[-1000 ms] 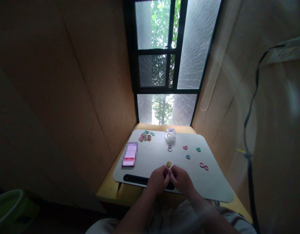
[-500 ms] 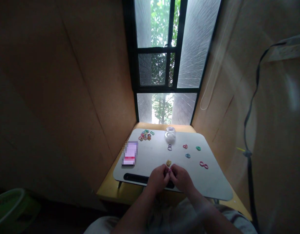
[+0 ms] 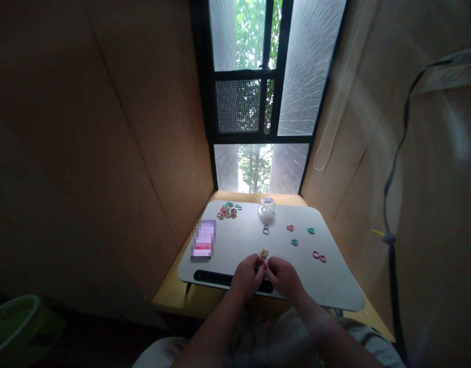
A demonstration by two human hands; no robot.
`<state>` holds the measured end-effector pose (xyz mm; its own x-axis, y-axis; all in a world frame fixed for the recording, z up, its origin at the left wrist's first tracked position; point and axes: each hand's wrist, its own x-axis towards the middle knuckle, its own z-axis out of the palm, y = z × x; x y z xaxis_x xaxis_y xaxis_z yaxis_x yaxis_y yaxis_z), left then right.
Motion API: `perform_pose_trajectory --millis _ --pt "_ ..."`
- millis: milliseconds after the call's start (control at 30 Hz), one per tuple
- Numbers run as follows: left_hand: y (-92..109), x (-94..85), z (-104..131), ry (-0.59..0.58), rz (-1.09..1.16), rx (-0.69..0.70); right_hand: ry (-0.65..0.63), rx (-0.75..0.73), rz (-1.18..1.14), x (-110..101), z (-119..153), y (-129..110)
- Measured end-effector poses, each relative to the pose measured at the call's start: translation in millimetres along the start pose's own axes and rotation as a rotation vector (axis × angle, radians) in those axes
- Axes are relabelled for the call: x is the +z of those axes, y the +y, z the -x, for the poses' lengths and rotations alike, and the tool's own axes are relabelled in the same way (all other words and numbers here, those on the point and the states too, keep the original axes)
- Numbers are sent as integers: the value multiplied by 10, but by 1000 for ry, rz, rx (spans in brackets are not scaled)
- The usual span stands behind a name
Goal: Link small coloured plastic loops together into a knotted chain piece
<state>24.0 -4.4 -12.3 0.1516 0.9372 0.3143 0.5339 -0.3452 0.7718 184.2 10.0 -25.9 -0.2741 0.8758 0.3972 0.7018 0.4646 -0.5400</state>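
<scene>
On the left I see a phone-like slab (image 3: 203, 240), its face blurred, lying by the left edge, I'd guess to leave elbow room. Beyond it, far left, a mixed heap of coloured loops (image 3: 227, 211) sits off to one side, likely as a shared stock. Now the left hand (image 3: 249, 274): fingertips drawn together, hardly a gap, pinching what looks like a small pink piece (image 3: 265, 266), mostly hidden, at the near middle. Just beyond lies a yellow cluster (image 3: 264, 253); farther off, a purple loop (image 3: 266, 229) and a clear jar (image 3: 266, 210). The right hand (image 3: 284, 276) pinches the same piece from its side, presumably for finer control. Rightward, a red cluster (image 3: 290, 228), blue cluster (image 3: 294, 242), green cluster (image 3: 311, 231) and pink figure-eight (image 3: 319, 256) lie apart, perhaps so colours don't mix. All this is on a white tabletop (image 3: 239, 243), black slot (image 3: 214, 277) along its near edge, over yellow wood (image 3: 168, 294). Around it: green basket (image 3: 35, 309) near left, brown wall (image 3: 151, 102), tall dark-framed window (image 3: 274, 139), hanging cable (image 3: 406, 115) at right.
</scene>
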Motion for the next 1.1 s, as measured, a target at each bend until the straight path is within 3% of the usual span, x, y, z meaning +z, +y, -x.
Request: perform_pose_trajectory --millis 400,900,1100 --pt "-5 -24 -22 -22 -7 -7 6 -29 46 14 -13 21" --pt "-56 -22 -43 -62 159 12 -2 -9 40 33 -9 60" --pt "-95 6 -54 -29 94 -4 -6 -11 21 30 -6 43"
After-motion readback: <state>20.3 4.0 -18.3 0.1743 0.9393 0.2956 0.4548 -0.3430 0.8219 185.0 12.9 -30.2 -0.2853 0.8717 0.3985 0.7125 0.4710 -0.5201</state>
